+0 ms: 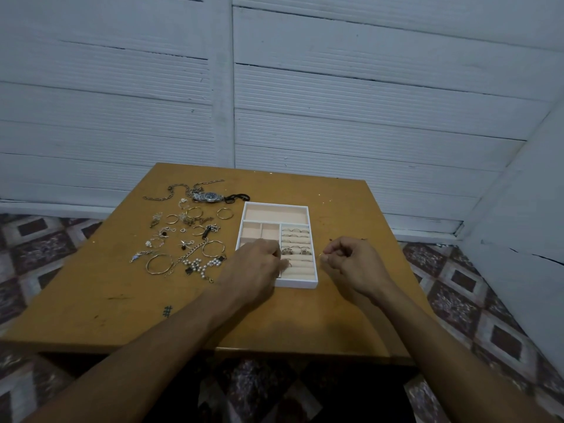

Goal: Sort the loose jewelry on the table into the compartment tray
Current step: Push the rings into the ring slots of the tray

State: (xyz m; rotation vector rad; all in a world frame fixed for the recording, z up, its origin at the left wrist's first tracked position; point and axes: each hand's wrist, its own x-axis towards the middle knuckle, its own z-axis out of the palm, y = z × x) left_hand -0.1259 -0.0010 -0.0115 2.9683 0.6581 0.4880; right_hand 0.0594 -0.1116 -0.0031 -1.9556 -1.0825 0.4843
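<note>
A white compartment tray (306,214) with peach lining stands on the wooden table (341,209); several rings sit in its ring rolls (295,239). My left hand (254,265) lies over the tray's near left part, fingertips pinching a small ring at the ring rolls. My right hand (355,261) hovers just right of the tray with curled fingers, pinching a thin ring (321,255). Loose jewelry (186,239) lies left of the tray: a wristwatch (209,196), chains, hoops, a pearl bracelet (201,265).
The table stands against a white plank wall (274,102). Patterned floor tiles (457,297) show on both sides. The table's near edge (232,351) runs below my forearms.
</note>
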